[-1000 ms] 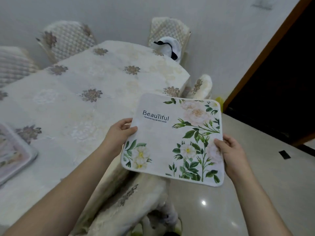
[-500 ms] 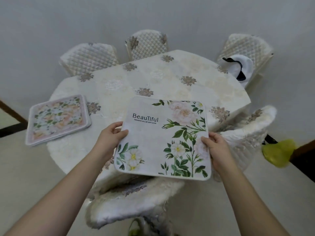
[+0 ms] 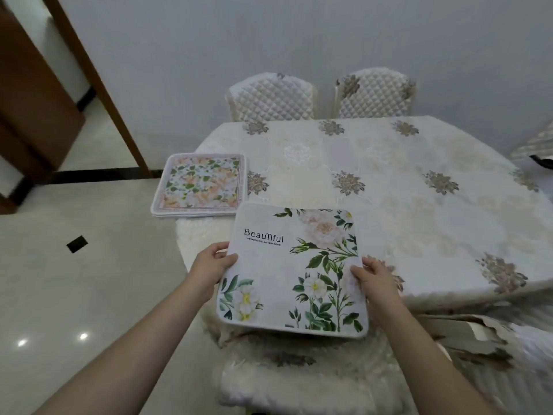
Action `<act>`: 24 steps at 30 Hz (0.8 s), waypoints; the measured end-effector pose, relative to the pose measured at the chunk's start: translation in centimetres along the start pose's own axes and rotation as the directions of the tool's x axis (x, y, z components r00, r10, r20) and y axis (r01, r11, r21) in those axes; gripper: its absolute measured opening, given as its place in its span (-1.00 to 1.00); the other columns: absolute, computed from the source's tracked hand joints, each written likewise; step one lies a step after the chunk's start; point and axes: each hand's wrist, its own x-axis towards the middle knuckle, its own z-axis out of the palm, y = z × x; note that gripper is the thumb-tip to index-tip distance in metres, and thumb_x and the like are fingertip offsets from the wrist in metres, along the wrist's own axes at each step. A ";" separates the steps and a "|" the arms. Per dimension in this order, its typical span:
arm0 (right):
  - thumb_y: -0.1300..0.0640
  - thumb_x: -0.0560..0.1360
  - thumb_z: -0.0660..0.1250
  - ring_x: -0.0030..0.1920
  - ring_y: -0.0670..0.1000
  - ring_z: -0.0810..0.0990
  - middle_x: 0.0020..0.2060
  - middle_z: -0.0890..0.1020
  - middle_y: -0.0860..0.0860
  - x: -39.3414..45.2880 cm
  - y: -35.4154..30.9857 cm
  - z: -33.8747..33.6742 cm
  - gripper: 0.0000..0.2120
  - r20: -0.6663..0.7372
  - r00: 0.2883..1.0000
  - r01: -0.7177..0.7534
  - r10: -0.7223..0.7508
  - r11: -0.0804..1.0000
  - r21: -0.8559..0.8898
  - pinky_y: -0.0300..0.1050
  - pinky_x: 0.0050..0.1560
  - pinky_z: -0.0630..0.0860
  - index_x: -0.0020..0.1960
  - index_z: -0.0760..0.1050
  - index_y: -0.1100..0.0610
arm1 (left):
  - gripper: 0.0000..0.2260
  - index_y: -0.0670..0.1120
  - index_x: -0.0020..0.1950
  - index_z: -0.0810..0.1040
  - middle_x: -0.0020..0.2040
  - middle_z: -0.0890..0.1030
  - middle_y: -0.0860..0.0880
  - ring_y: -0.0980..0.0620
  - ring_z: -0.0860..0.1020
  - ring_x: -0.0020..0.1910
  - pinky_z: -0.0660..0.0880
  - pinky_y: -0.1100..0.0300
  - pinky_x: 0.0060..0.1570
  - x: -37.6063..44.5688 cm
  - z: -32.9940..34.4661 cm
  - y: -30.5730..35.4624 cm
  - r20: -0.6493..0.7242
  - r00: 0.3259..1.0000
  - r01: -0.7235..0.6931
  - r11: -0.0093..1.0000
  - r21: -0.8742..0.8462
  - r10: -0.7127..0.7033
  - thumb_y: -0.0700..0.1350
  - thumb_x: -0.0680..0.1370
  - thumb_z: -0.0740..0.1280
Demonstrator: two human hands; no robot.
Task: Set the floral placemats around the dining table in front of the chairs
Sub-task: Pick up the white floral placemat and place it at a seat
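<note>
A white floral placemat [image 3: 281, 265] printed with "Beautiful" and green-stemmed flowers is held level over the near edge of the dining table [image 3: 404, 205]. My left hand [image 3: 211, 263] grips its left edge and my right hand [image 3: 374, 278] grips its right edge. Its far half lies over the cream tablecloth, its near half hangs above a fluffy-covered chair [image 3: 287, 381] below me. A stack of pink and green floral placemats [image 3: 200, 185] rests on the table's left end, just beyond the held mat.
Two quilted chairs [image 3: 270, 98] [image 3: 375, 95] stand at the far side against the grey wall. Another chair [image 3: 493, 348] sits at the near right, and one [image 3: 535, 145] at the right edge. A brown door frame [image 3: 98, 82] and glossy tiled floor [image 3: 74, 280] lie left.
My view has swung left around the table. The held placemat has moved toward the table's left end, next to the stacked mats, above a near-side chair. Both hands keep their grip.
</note>
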 end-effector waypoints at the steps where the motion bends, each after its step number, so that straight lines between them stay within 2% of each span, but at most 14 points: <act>1: 0.21 0.57 0.33 -0.02 0.15 0.67 0.00 0.67 0.10 0.6 0.3 1.0 -0.83 0.004 1.000 -0.013 0.014 1.000 -0.014 0.18 0.06 0.61 0.16 0.48 0.16 | -0.77 -0.12 0.21 0.52 0.01 0.66 -0.19 -0.11 0.63 -0.19 0.53 0.13 -0.27 0.9 -0.5 -0.4 -0.003 1.000 0.010 1.000 -0.001 -0.010 -0.29 0.57 0.37; 3: 0.17 0.58 0.32 -0.04 0.13 0.69 -0.01 0.68 0.07 1.9 0.5 2.6 -0.79 0.004 1.000 -0.019 0.019 0.997 -0.079 0.18 0.00 0.64 0.20 0.49 0.14 | -0.79 -0.09 0.17 0.52 0.03 0.66 -0.19 -0.13 0.64 -0.16 0.54 0.11 -0.24 2.7 -1.3 -1.4 -0.012 0.999 0.032 0.999 0.003 -0.032 -0.28 0.57 0.38; 6: 0.17 0.59 0.31 -0.10 0.08 0.69 -0.09 0.69 0.02 3.1 0.5 4.1 -0.89 -0.026 0.999 0.015 -0.021 0.981 -0.196 0.05 -0.09 0.65 0.10 0.53 0.08 | -0.80 -0.09 0.15 0.53 0.04 0.67 -0.17 -0.16 0.65 -0.10 0.56 0.07 -0.21 5.0 -1.8 -3.1 -0.023 0.997 0.069 0.998 0.004 -0.069 -0.27 0.56 0.39; 8: 0.16 0.59 0.31 -0.12 0.07 0.69 -0.10 0.69 0.03 3.8 0.8 4.7 -0.89 -0.050 0.998 0.024 -0.039 0.963 -0.268 0.05 -0.09 0.65 0.10 0.54 0.10 | -0.80 -0.11 0.15 0.54 0.03 0.67 -0.15 -0.15 0.66 -0.08 0.56 0.09 -0.21 5.9 -1.9 -4.0 -0.030 0.996 0.086 0.996 0.022 -0.086 -0.26 0.55 0.40; 11: 0.15 0.60 0.29 -0.12 0.05 0.68 -0.10 0.68 0.02 4.7 1.6 5.2 -0.86 -0.048 0.998 0.013 -0.031 0.943 -0.334 0.01 -0.13 0.63 0.14 0.53 0.12 | -0.82 -0.13 0.10 0.57 0.02 0.69 -0.15 -0.15 0.68 -0.07 0.60 0.01 -0.12 7.1 -1.9 -5.0 -0.033 0.995 0.097 0.993 0.072 -0.095 -0.23 0.52 0.44; 14: 0.15 0.60 0.28 -0.09 0.05 0.66 -0.06 0.67 0.01 5.8 2.0 5.2 -0.84 -0.069 0.997 0.006 -0.035 0.925 -0.379 0.05 -0.04 0.62 0.17 0.52 0.10 | -0.84 -0.12 0.05 0.58 -0.02 0.69 -0.15 -0.14 0.68 -0.10 0.63 -0.07 -0.05 8.1 -1.5 -5.4 -0.047 0.995 0.098 0.985 0.141 -0.092 -0.20 0.50 0.47; 18: 0.16 0.61 0.26 -0.03 0.06 0.59 0.02 0.64 0.05 7.9 2.4 5.0 -0.82 -0.077 0.991 0.063 -0.111 0.884 -0.462 0.08 0.07 0.56 0.18 0.53 0.14 | -0.90 -0.09 -0.02 0.57 -0.09 0.67 -0.07 -0.08 0.66 -0.12 0.61 -0.01 -0.05 8.9 -0.3 -5.4 -0.062 0.998 0.018 0.963 0.270 -0.001 -0.19 0.51 0.46; 21: 0.16 0.61 0.26 0.00 0.07 0.59 0.03 0.64 0.06 9.2 2.6 4.6 -0.79 -0.069 0.988 0.087 -0.138 0.866 -0.493 0.13 0.12 0.55 0.21 0.54 0.13 | -0.90 -0.08 0.02 0.59 -0.09 0.66 -0.02 -0.04 0.65 -0.11 0.59 0.01 -0.02 9.4 0.5 -5.6 -0.088 0.995 -0.005 0.930 0.369 0.040 -0.16 0.53 0.44; 24: 0.17 0.61 0.26 -0.06 0.03 0.57 -0.03 0.63 0.02 9.8 3.0 4.4 -0.77 -0.058 0.983 0.117 -0.173 0.843 -0.525 0.03 0.06 0.54 0.23 0.55 0.15 | -0.88 -0.08 0.06 0.60 -0.12 0.64 0.03 0.01 0.61 -0.13 0.53 0.12 -0.08 9.6 0.9 -5.9 -0.107 0.991 -0.020 0.872 0.489 0.082 -0.13 0.53 0.43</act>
